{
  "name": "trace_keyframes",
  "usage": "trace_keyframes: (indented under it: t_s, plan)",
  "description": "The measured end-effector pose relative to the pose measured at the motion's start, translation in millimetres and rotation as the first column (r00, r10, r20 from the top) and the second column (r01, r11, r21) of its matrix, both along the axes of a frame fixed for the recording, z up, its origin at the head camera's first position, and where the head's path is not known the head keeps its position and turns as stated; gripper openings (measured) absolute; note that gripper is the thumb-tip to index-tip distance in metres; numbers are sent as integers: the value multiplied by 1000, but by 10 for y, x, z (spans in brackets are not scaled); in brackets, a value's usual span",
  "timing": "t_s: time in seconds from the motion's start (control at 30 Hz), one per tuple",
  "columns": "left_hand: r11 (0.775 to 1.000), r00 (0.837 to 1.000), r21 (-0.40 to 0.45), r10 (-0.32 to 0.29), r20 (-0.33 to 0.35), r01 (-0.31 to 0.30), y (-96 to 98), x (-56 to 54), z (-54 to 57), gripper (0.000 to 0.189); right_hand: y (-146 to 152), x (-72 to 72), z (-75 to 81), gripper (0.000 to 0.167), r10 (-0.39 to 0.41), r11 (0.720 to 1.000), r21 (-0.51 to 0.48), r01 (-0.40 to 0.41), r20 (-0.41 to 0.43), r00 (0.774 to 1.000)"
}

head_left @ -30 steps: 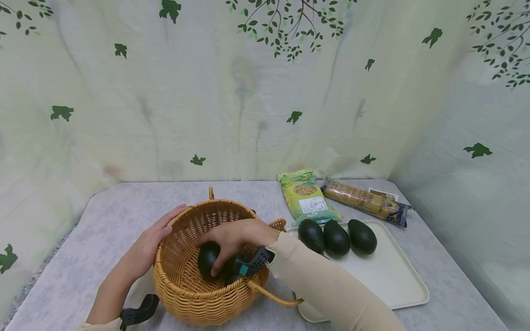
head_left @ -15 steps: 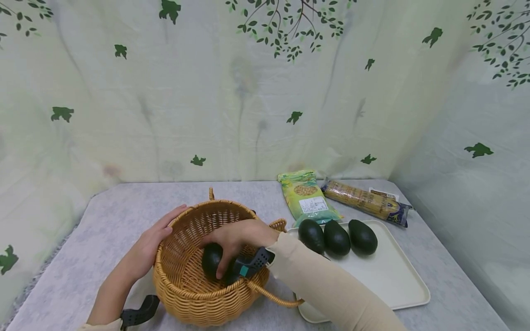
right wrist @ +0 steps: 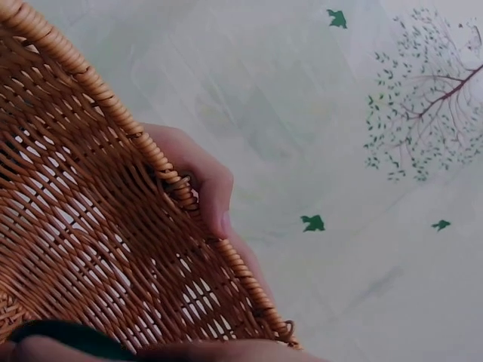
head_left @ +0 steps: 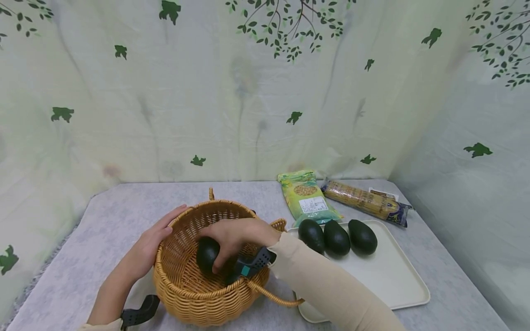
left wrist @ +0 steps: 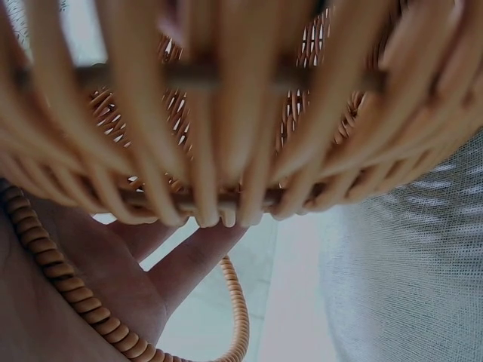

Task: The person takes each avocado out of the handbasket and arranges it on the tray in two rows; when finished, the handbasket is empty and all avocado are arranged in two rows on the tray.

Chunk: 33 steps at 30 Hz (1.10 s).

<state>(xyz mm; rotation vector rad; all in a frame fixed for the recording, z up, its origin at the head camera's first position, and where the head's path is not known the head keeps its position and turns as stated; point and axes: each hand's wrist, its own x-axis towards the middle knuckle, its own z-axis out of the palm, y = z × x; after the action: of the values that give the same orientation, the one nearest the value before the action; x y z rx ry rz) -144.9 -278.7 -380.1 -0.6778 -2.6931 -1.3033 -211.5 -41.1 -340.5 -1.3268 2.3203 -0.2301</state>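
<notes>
A wicker basket (head_left: 200,310) stands on the near part of the grey table (head_left: 136,207), left of the white tray (head_left: 387,280). The person's right hand (head_left: 236,235) reaches inside — fingers and thumb clasped round a dark avocado (head_left: 206,255), low in the basket. The left hand (head_left: 150,246) lies against the outside at the left rim, fingers extended rather than wrapped over it. Three more avocados (head_left: 337,239) sit along the tray's far edge — beyond them, a yellow-green bag (head_left: 304,195) and, farther right, a long golden packet (head_left: 364,200).
</notes>
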Motion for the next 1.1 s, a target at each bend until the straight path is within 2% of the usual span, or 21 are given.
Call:
trace_keyframes:
  t_s: [0.13, 0.47, 0.73, 1.1]
  plan:
    - [1000, 1000, -2, -2, -1, 2, -4, -1, -10, 49, 3, -7, 18, 84, 32, 999, -30, -33, -36, 999]
    - [1000, 1000, 19, -12, 23, 12, -6, -8, -14, 50, 66, 35, 108, 86, 55, 986, -155, -60, -40, 998]
    - [1000, 1000, 9, -6, 23, 6, -1, -16, 3, 50, 172, 79, 206, 88, 16, 977, -211, -24, -39, 999]
    - [1000, 999, 16, -7, 32, 7, 0, -20, -9, 50, 296, 120, 222, 81, 24, 946, -323, -29, -21, 999]
